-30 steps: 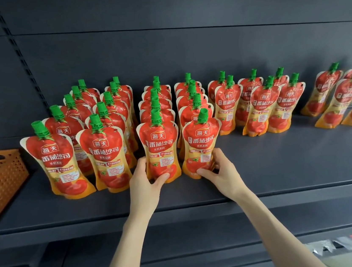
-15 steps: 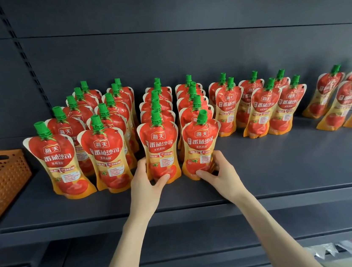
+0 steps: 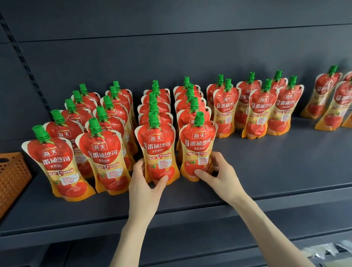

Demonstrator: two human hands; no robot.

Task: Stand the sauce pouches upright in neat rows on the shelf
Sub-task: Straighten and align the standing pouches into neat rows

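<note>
dark shelf (image 3: 286, 170): orange basket (image 3: 1, 183) left of sauce pouches (image 3: 104, 155).

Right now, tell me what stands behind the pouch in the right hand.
Behind that pouch, gripped by the right hand, a file of more pouches runs back. Their lower halves are covered.

A dark grey metal back wall (image 3: 180, 33) and slotted upright rail (image 3: 21, 56) frame a dark grey metal shelf (image 3: 286, 175); an orange perforated plastic basket (image 3: 1, 183) sits left.
</note>
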